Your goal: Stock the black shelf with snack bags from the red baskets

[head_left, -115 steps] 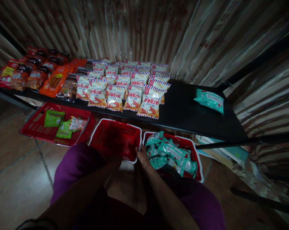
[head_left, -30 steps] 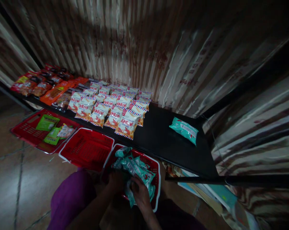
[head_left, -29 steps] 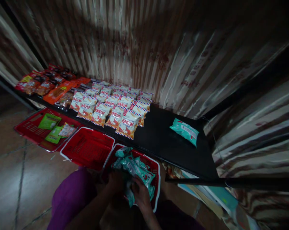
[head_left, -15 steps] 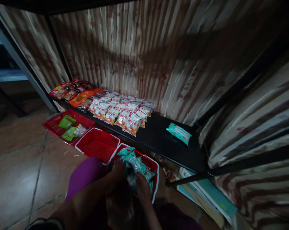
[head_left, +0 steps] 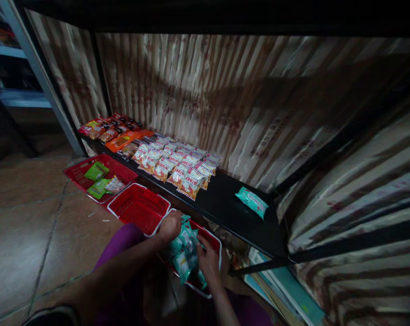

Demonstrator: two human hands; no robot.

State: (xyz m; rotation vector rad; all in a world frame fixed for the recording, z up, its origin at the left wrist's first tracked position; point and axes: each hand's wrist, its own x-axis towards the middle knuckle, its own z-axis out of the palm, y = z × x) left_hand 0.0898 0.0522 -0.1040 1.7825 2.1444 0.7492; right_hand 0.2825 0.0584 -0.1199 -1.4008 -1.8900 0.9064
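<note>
Several teal packets (head_left: 186, 246) are bunched in a red basket (head_left: 211, 233) with a white rim, on the floor in front of me. My left hand (head_left: 170, 227) is closed at the basket's left side, gripping the upper edge of a teal packet. On the right side of the bunch, my right hand (head_left: 209, 261) has its fingers closed on a teal packet's edge. The packets between my hands overlap, so I cannot make out exactly how many I hold. A single teal packet (head_left: 252, 201) lies on the black shelf (head_left: 221, 197).
White-and-orange snack packets (head_left: 177, 167) stand in rows on the shelf, with orange and red packets (head_left: 116, 136) further left. Two more red baskets stand left: one (head_left: 140, 206) beside mine, another (head_left: 79, 174) holding green packets (head_left: 98, 188). Folders (head_left: 286, 280) lie under the shelf.
My left hand has moved up and right, lifting teal packets within the basket. My right hand has shifted up and right against them. The view has tilted up slightly.
</note>
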